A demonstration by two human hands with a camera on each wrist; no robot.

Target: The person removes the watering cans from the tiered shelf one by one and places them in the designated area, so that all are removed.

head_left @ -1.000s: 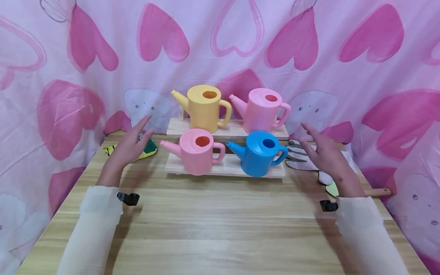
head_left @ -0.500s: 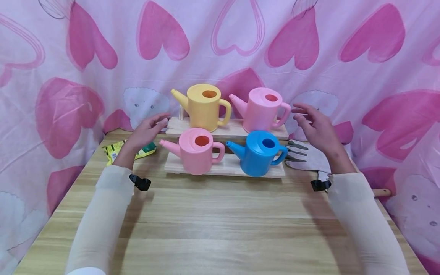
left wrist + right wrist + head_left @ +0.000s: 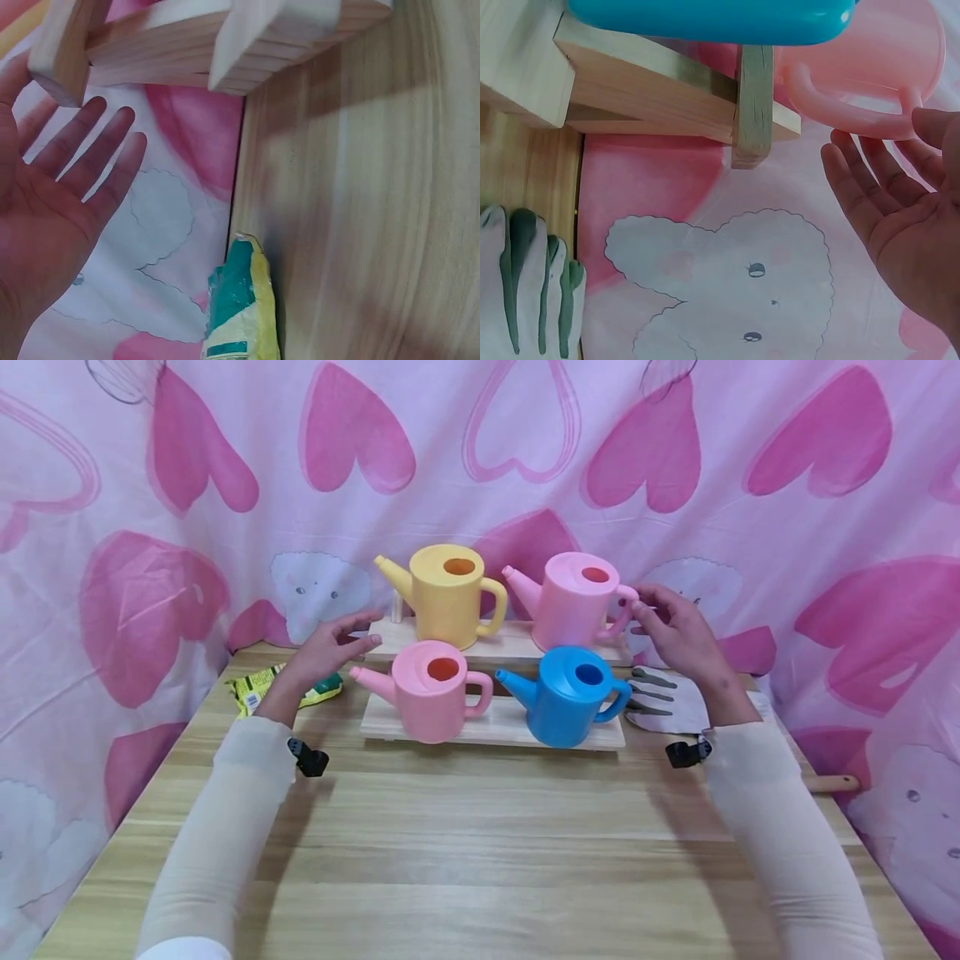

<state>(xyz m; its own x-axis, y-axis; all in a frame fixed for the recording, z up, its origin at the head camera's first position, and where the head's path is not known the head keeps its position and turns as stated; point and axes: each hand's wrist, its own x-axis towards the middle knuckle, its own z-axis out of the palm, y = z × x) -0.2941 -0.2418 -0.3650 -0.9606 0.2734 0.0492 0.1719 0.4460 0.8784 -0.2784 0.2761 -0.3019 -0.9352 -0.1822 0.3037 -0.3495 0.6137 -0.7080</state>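
Observation:
A two-tier wooden rack point(image 3: 491, 727) holds several plastic watering cans. On the upper tier stand a yellow watering can point(image 3: 447, 602) and a pink watering can point(image 3: 573, 602). Another pink watering can point(image 3: 431, 697) and a blue watering can point(image 3: 566, 702) occupy the lower tier. My right hand point(image 3: 678, 631) is at the upper pink can's handle point(image 3: 855, 120), its thumb against the handle and its fingers extended beside it. At the upper tier's left end, my left hand point(image 3: 326, 652) has loosely spread fingers; in the left wrist view a wooden upright hides some of them.
A yellow and green packet point(image 3: 322, 690) lies left of the rack, partly behind my left forearm. Grey-and-white gloves point(image 3: 663, 697) lie on the right, near a wooden tool handle point(image 3: 832, 783). A pink heart-patterned curtain point(image 3: 480, 443) hangs behind the wooden table point(image 3: 480, 852).
Both hands have moved inward to the rack. The right hand has come to the upper pink can's handle, the left to the upper tier's left end. The watering cans have stayed in place.

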